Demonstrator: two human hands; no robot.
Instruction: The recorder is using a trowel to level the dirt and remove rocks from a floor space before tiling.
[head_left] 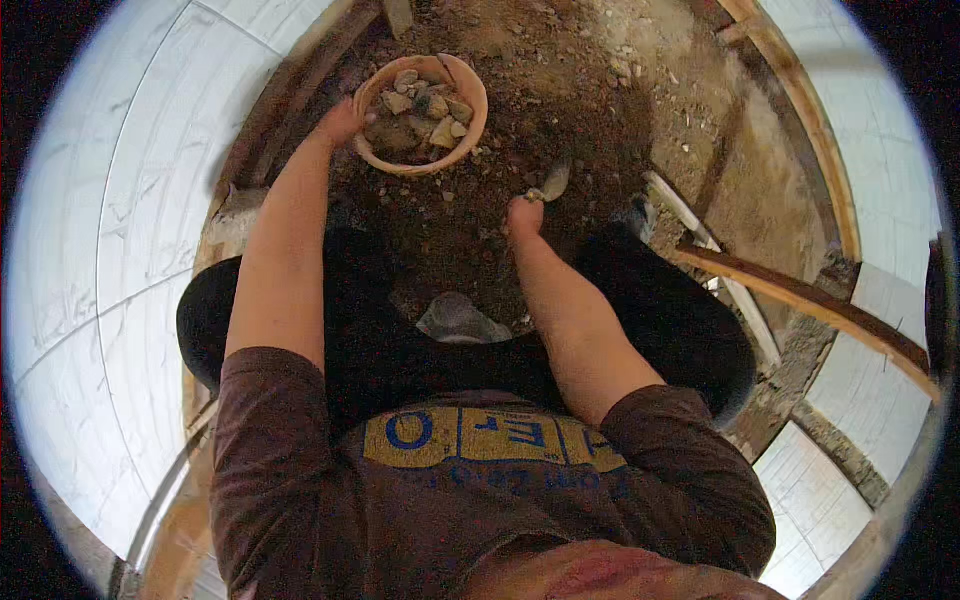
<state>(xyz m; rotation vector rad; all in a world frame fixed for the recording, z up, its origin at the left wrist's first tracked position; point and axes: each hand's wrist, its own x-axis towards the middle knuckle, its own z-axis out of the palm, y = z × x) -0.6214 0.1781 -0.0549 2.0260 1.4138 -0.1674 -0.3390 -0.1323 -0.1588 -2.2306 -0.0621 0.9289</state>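
A pale orange bucket (478, 125) stands on the dirt ahead of me, slightly left, filled with broken stones and rubble (420, 120). At its left side my left hand (343, 122) grips the rim, with the fingers partly hidden. My right hand (525, 215) is closed round the handle of a small trowel (556, 180), low over the soil to the right of the bucket. The trowel's metal blade points away from me, and its handle is mostly covered by my fist.
Loose dark soil (480, 250) with scattered small stones lies between my knees. A grey stone or lump (460, 318) sits close to me. On the right are a wooden plank (800, 290) and a thin pale strip (685, 208). White marbled panels (150, 180) line the left.
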